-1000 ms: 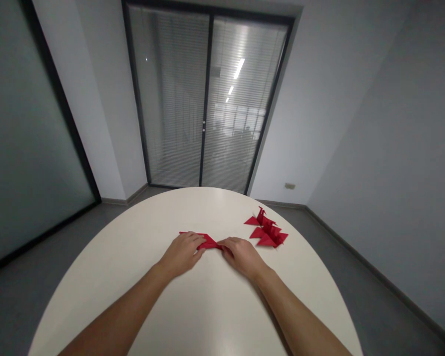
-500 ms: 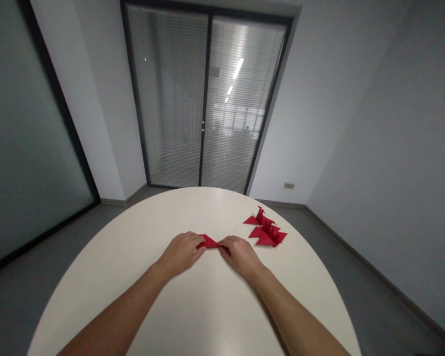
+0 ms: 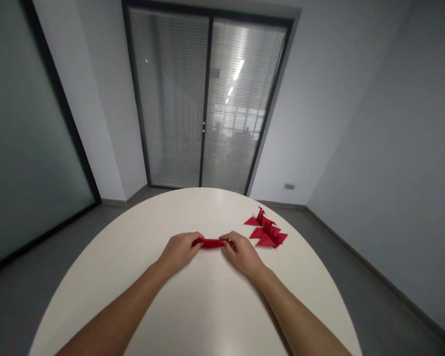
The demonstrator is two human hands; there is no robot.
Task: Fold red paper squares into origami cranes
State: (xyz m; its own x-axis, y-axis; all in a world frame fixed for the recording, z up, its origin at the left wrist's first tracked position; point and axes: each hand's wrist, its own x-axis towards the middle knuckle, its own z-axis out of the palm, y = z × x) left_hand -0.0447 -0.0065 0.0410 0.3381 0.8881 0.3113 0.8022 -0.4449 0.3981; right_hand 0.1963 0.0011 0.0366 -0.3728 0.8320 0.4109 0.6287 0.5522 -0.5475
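"What carries everything before us?"
"A cream-white, smooth, curved-edge bench, broad enough, we judge, to leave both forearms room."
"And our hands?"
"Both bare, thumbs against fingers: our left hand and right hand pinch opposite ends of one piece, probably to hold it level."
"Why are those red, pointed, folded-paper figures off beyond our right hand?"
"That spot likely leaves our working space free. They overlap, so we cannot count them surely."
"And the piece itself?"
"A narrow, red, folded-paper strip between our hands, over the bench's far half. Whether it touches the surface, we cannot tell."
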